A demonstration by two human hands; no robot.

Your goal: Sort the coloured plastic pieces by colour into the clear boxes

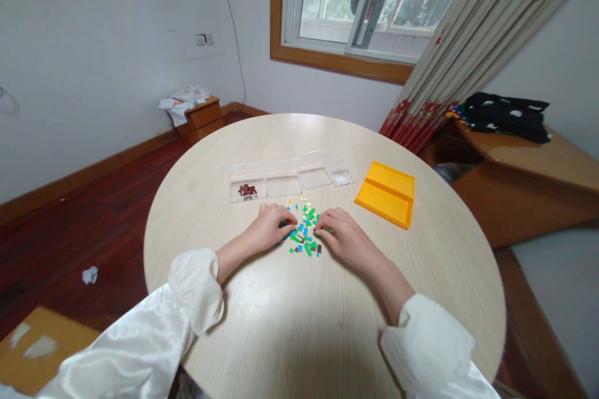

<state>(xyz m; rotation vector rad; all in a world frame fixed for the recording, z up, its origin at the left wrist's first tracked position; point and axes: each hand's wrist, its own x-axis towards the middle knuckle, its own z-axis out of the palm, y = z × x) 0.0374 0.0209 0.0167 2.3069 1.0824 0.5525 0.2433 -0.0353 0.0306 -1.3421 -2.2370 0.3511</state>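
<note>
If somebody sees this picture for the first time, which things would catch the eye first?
Probably the scatter of small coloured pieces in the middle of the pale table, with the left hand and right hand on either side. Next, perhaps the bright yellow tray, beyond the right hand, and the dark brown pieces in the leftmost clear compartment.

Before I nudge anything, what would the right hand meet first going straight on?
The right hand would probably meet the pile of small coloured bricks first; it may already touch some, depth being unclear.
</note>
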